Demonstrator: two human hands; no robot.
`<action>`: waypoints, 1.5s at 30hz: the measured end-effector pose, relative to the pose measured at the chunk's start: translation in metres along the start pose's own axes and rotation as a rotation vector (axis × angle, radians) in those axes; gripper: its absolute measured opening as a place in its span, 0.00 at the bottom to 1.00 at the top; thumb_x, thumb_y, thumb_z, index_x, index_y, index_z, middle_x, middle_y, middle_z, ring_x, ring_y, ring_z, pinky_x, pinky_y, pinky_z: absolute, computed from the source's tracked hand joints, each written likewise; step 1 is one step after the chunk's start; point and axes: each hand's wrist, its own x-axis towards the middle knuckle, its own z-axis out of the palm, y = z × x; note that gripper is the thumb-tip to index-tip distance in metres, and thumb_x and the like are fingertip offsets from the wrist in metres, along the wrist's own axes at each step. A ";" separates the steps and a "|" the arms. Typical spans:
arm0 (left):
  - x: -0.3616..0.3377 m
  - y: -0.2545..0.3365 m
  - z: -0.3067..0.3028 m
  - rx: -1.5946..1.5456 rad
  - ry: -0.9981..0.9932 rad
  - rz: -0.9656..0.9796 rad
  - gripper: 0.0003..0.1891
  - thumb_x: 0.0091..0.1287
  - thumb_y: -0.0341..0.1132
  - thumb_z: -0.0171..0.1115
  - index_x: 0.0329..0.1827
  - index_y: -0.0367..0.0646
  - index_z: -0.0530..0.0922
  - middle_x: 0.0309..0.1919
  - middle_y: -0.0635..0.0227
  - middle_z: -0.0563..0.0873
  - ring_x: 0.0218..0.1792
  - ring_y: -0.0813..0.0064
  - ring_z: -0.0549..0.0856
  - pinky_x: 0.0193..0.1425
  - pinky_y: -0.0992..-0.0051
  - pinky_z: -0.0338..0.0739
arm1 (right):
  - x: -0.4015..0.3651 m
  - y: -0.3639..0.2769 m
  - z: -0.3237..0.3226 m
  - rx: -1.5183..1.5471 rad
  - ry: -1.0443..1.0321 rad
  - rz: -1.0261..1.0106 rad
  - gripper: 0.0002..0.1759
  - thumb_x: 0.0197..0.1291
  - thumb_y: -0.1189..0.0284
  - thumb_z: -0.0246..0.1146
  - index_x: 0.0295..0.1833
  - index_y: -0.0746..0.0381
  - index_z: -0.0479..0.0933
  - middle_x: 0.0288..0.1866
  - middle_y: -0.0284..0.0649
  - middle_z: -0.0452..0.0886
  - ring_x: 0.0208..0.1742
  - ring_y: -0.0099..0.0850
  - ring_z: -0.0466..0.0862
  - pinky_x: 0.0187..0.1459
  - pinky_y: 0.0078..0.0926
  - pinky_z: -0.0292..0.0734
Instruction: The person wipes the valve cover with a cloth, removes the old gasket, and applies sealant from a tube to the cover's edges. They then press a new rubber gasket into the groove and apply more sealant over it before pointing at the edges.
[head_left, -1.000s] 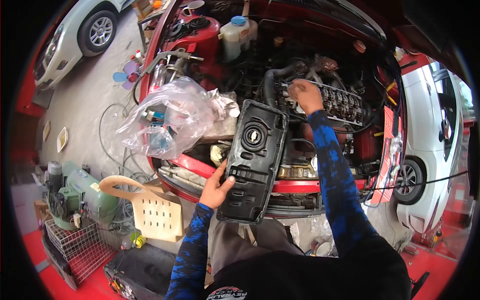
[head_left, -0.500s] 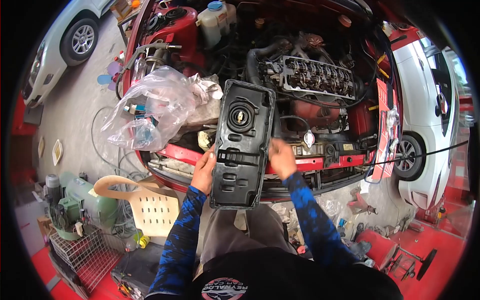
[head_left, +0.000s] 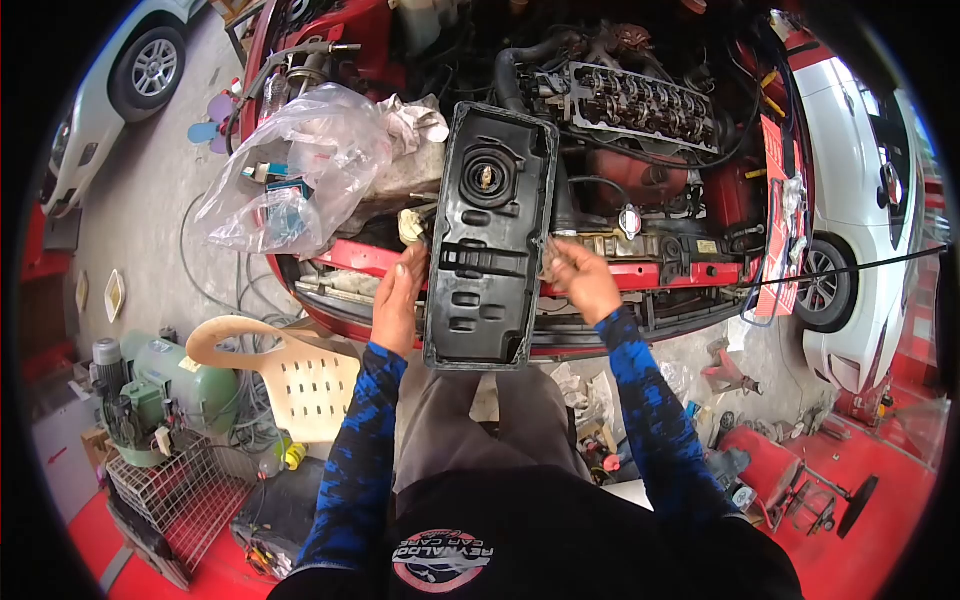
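Observation:
A black valve cover (head_left: pixel 487 280), turned with its hollow underside up, stands out in front of the engine bay. Along its left edge my left hand (head_left: pixel 398 300) supports it, the fingers partly hidden at the rim. My right hand (head_left: pixel 588 282) has its fingers curled at the right rim, with thumb and fingertips against the edge. A round ringed opening (head_left: pixel 487 178) shows near the cover's far end. Beyond it lies the uncovered cylinder head (head_left: pixel 645 108), its valve gear exposed.
A clear plastic bag (head_left: pixel 300 180) with small boxes and a crumpled rag (head_left: pixel 413 122) lie at the left of the bay. The red front crossmember (head_left: pixel 690 273) runs below. A beige plastic chair (head_left: pixel 305 390) and a green compressor (head_left: pixel 180 385) stand at left.
The valve cover appears higher in view, nearer the engine. My left hand's thumb no longer shows over the rim, and my right hand has shifted slightly right and up.

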 end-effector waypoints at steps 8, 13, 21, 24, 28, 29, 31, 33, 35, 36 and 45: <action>-0.066 -0.034 0.004 0.025 0.340 0.041 0.35 0.80 0.57 0.43 0.76 0.35 0.64 0.75 0.57 0.70 0.76 0.63 0.65 0.77 0.61 0.60 | -0.164 0.072 0.042 0.028 -0.160 0.335 0.14 0.69 0.78 0.60 0.58 0.63 0.79 0.50 0.43 0.85 0.45 0.34 0.88 0.43 0.31 0.84; -0.085 -0.036 -0.011 -0.170 0.205 -0.062 0.39 0.80 0.61 0.42 0.75 0.30 0.65 0.73 0.55 0.71 0.74 0.63 0.68 0.79 0.62 0.57 | -0.158 0.064 0.048 0.546 0.131 0.477 0.11 0.72 0.78 0.54 0.54 0.65 0.78 0.46 0.39 0.85 0.41 0.34 0.88 0.39 0.33 0.85; -0.087 -0.015 -0.032 -0.193 -0.017 -0.346 0.48 0.76 0.70 0.31 0.77 0.28 0.62 0.76 0.55 0.68 0.75 0.61 0.67 0.80 0.61 0.54 | -0.129 0.024 0.155 1.157 0.054 0.733 0.11 0.73 0.78 0.49 0.50 0.76 0.72 0.46 0.55 0.83 0.50 0.47 0.84 0.57 0.43 0.81; -0.088 -0.007 -0.036 -0.183 0.009 -0.374 0.49 0.75 0.72 0.29 0.76 0.30 0.65 0.74 0.55 0.71 0.73 0.62 0.69 0.78 0.62 0.59 | -0.121 0.010 0.177 1.153 0.003 0.764 0.11 0.73 0.78 0.49 0.50 0.76 0.72 0.48 0.56 0.83 0.50 0.47 0.84 0.56 0.42 0.82; -0.093 -0.029 -0.051 -0.423 -0.021 -0.385 0.51 0.72 0.75 0.30 0.77 0.35 0.64 0.74 0.60 0.72 0.68 0.68 0.73 0.69 0.69 0.68 | -0.112 -0.071 0.179 1.042 -0.317 0.695 0.12 0.70 0.77 0.55 0.56 0.71 0.74 0.48 0.48 0.84 0.48 0.40 0.85 0.51 0.40 0.83; -0.094 -0.019 -0.039 -0.496 0.010 -0.327 0.50 0.72 0.75 0.31 0.79 0.37 0.62 0.75 0.61 0.70 0.67 0.69 0.73 0.69 0.68 0.68 | -0.102 -0.094 0.175 0.935 -0.459 0.530 0.14 0.69 0.77 0.57 0.58 0.68 0.74 0.48 0.44 0.84 0.46 0.37 0.85 0.49 0.39 0.84; -0.096 -0.022 -0.030 -0.461 0.016 -0.271 0.50 0.73 0.74 0.32 0.79 0.36 0.62 0.73 0.61 0.73 0.66 0.65 0.76 0.72 0.68 0.64 | -0.048 -0.120 0.155 0.561 -0.380 0.091 0.19 0.66 0.77 0.62 0.63 0.64 0.74 0.48 0.39 0.84 0.43 0.32 0.85 0.44 0.33 0.84; -0.103 -0.044 -0.029 -0.464 0.149 -0.254 0.51 0.72 0.75 0.32 0.80 0.35 0.58 0.79 0.61 0.63 0.74 0.62 0.66 0.73 0.58 0.62 | 0.043 -0.149 0.124 0.000 -0.302 -0.431 0.23 0.66 0.77 0.62 0.66 0.65 0.74 0.50 0.37 0.84 0.42 0.28 0.84 0.42 0.25 0.81; -0.123 -0.043 -0.017 -0.493 0.161 -0.306 0.51 0.72 0.75 0.32 0.82 0.37 0.54 0.81 0.62 0.58 0.76 0.60 0.64 0.74 0.53 0.59 | 0.126 -0.172 0.099 -0.586 0.026 -0.922 0.20 0.62 0.75 0.63 0.61 0.62 0.79 0.54 0.45 0.83 0.53 0.43 0.84 0.58 0.37 0.77; -0.128 -0.045 -0.011 -0.537 0.191 -0.340 0.49 0.72 0.75 0.32 0.81 0.39 0.57 0.75 0.64 0.67 0.72 0.63 0.68 0.71 0.56 0.63 | 0.157 -0.191 0.090 -0.821 0.038 -1.013 0.21 0.58 0.78 0.61 0.59 0.61 0.80 0.56 0.50 0.81 0.56 0.50 0.81 0.60 0.40 0.76; -0.135 -0.052 0.009 -0.798 0.217 -0.284 0.48 0.73 0.74 0.34 0.80 0.40 0.57 0.71 0.63 0.73 0.71 0.64 0.70 0.77 0.63 0.57 | 0.195 -0.201 0.101 -1.657 -0.361 -1.071 0.12 0.49 0.76 0.61 0.41 0.61 0.83 0.44 0.45 0.83 0.48 0.46 0.82 0.55 0.40 0.74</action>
